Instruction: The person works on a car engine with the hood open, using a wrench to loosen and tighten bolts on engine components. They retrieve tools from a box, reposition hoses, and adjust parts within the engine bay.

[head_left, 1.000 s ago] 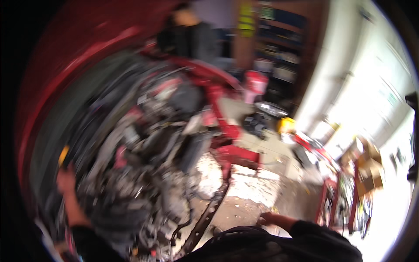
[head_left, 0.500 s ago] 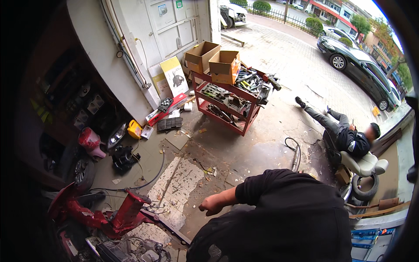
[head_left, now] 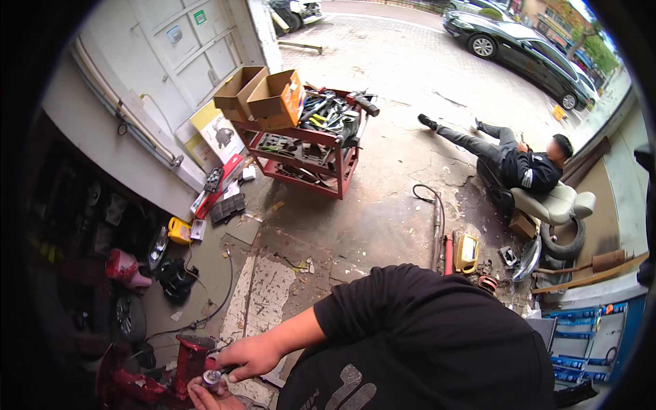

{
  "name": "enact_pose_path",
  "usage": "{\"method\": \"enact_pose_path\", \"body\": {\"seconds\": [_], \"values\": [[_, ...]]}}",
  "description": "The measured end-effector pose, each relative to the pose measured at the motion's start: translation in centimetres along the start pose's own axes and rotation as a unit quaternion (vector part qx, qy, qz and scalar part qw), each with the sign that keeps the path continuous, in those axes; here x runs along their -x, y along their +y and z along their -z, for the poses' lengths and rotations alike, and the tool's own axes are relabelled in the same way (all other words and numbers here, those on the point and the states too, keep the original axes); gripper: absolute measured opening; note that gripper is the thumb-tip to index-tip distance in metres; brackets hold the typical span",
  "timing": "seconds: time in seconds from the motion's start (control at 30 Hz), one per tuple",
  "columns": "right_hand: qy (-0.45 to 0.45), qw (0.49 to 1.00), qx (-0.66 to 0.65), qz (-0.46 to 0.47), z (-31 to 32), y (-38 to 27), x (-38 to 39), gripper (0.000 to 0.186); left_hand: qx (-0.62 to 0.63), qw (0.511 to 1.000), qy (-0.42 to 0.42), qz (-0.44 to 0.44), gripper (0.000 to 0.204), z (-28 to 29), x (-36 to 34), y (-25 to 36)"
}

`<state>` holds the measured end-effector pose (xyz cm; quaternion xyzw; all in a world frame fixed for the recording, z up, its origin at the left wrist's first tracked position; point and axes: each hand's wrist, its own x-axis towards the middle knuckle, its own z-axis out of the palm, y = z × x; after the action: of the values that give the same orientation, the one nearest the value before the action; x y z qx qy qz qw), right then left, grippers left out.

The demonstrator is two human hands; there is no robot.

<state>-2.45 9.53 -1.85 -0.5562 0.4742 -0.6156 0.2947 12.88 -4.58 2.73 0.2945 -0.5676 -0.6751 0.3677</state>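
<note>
Low at the lower left, my left hand [head_left: 203,395] grips a small silver cylindrical piece [head_left: 211,378], like a socket. My right hand [head_left: 242,357] meets it from above, fingers curled round something dark that I cannot make out, beside the silver piece. Just behind both hands is red damaged bodywork [head_left: 188,359] of a car's front end. My dark sleeve and body fill the bottom centre.
A red tool cart [head_left: 298,156] bears cardboard boxes [head_left: 273,102] and tools. A person [head_left: 533,167] reclines on a loose beige seat [head_left: 547,205] at right. Hoses [head_left: 437,212], a yellow case [head_left: 466,254], jerrycan [head_left: 179,231] and parts litter the floor. A dark car [head_left: 519,58] stands outside.
My view has swung from the engine bay to the open doorway. My right hand has moved left to meet my left hand, which now shows again, gripping the silver piece.
</note>
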Motion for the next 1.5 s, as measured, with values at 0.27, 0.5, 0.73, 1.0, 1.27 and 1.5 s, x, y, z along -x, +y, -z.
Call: {"method": "enact_pose_path", "body": {"seconds": [0.27, 0.5, 0.73, 1.0, 1.27, 1.5], "values": [[-0.243, 0.877, 0.394, 0.129, 10.4, -6.9, -1.7, 0.033, 0.05, 0.937, -0.198, 0.284, 0.024, 0.2, 5.3, -0.1], [-0.483, 0.814, 0.291, 0.14, 3.5, -6.3, -6.2, 0.022, -0.003, 0.959, -0.115, 0.257, 0.016, 7.2, 8.0, -1.4], [-0.475, 0.862, 0.166, 0.057, -7.6, 0.0, -9.1, 0.017, 0.049, 0.962, 0.222, 0.148, 0.018, 14.6, 18.0, -1.0], [-0.393, 0.905, 0.156, -0.038, -20.7, 2.3, -14.8, 0.017, -0.275, 0.856, 0.435, 0.043, 0.038, 26.6, 22.9, 2.0], [-0.452, 0.864, 0.222, -0.02, -29.8, 3.5, -18.9, 0.021, -0.077, 0.919, 0.321, 0.214, 0.054, 33.1, 17.1, 0.3], [-0.51, 0.83, 0.224, 0.018, -31.5, 5.8, -20.6, 0.019, 0.152, 0.9, 0.408, 0.006, 0.059, 32.5, 17.0, 6.1]]}}
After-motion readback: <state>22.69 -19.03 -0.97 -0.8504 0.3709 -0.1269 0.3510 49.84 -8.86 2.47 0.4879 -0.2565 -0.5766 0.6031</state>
